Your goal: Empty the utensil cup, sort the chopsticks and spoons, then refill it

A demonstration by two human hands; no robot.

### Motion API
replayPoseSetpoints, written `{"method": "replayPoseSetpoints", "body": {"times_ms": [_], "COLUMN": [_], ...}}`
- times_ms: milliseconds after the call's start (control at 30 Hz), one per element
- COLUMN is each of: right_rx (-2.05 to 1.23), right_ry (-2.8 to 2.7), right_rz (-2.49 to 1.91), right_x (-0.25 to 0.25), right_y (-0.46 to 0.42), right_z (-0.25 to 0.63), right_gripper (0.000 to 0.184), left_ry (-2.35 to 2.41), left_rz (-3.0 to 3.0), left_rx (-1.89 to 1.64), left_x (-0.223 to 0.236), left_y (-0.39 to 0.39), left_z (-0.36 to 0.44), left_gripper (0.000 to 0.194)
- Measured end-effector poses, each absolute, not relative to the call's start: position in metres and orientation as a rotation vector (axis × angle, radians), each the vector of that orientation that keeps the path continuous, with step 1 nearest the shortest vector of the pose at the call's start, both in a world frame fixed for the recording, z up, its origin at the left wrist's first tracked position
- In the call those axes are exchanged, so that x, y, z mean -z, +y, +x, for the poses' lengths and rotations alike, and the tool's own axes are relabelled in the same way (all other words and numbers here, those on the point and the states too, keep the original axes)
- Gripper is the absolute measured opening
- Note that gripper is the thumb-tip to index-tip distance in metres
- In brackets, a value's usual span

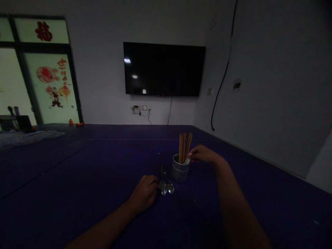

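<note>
A grey metal cylindrical holder [181,172] stands upright on the dark blue-purple surface, with several wooden chopsticks [183,147] leaning in it. At its right rim my right hand [203,154] pinches a white piece [187,159] like a utensil handle, its lower end hidden inside the holder. Two metal spoons lie left of the holder, bowls toward me: the left spoon [163,187] and the right spoon [170,187]. My left hand [145,192] rests beside the left spoon with its fingers curled. Whether anything is in those fingers is hidden.
A black television [164,69] hangs on the far wall, with sockets and cables [142,108] below. A black cable [221,84] runs down the right wall. Dark items [19,121] and clear plastic sheeting [31,136] lie far left, near a glass door [53,90].
</note>
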State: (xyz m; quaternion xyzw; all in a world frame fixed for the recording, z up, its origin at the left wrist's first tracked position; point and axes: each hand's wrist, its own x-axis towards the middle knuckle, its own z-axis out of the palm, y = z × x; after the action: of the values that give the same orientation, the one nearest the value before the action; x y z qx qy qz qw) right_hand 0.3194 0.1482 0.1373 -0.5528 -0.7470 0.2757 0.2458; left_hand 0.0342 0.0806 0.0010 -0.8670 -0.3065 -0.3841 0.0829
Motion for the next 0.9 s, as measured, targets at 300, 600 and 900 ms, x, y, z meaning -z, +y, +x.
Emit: {"method": "replayPoseSetpoints", "body": {"times_ms": [300,600,900], "right_rx": [-0.666,-0.599,-0.39], "right_ry": [-2.11,-2.063,-2.024], "right_rz": [-1.496,-1.538,-1.39], "right_x": [-0.132,-0.131,-0.158], "right_y": [0.159,0.163,0.143], "right_z": [0.32,0.323,0.312], "right_gripper": [0.009,0.015,0.015], "left_ry": [-0.935,-0.937,-0.995], "left_rz": [-2.609,-2.615,-2.778], "left_rx": [1.113,1.088,0.861], "left_x": [-0.002,0.001,-0.005], "left_y": [0.08,0.081,0.081], "left_z": [0.034,0.034,0.035], "left_gripper": [0.028,0.025,0.033]}}
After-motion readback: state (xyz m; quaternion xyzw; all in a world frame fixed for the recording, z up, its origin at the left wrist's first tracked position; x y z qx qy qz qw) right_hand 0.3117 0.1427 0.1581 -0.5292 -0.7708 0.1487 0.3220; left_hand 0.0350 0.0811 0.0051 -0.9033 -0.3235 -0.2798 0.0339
